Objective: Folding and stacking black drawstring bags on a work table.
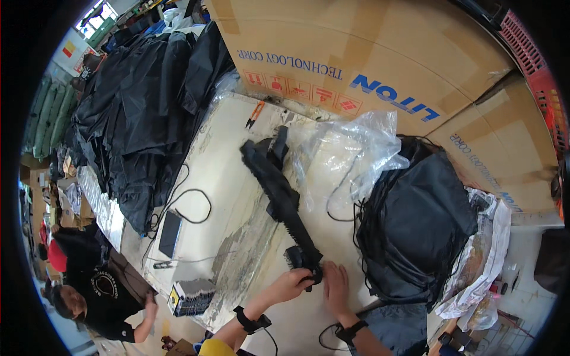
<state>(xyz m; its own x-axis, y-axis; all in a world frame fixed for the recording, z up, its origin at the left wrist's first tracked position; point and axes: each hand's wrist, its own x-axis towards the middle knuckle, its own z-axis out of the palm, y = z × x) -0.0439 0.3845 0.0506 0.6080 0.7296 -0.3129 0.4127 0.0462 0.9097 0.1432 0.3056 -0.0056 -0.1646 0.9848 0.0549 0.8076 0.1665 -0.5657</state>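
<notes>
A long black fabric strip [276,190] with fringed edges lies slantwise across the pale table, its folded near end bunched at my hands. My left hand [288,286] is closed on that near end, thumb and fingers pinching it. Close to its right, my right hand [336,289] rests on the tabletop with fingers stretched out, its fingertips beside the strip's end; whether they touch it I cannot tell. Both wrists wear black bands. Beyond the strip's far end lie orange-handled thread snips [255,114].
Black fabric [142,107] is heaped at the left, and black drawstring bags [415,225] are piled at the right. A clear plastic bag [356,154] lies before large cardboard boxes [368,35]. A phone [170,233], a stack of cards [193,296] and a seated person [101,296] are left.
</notes>
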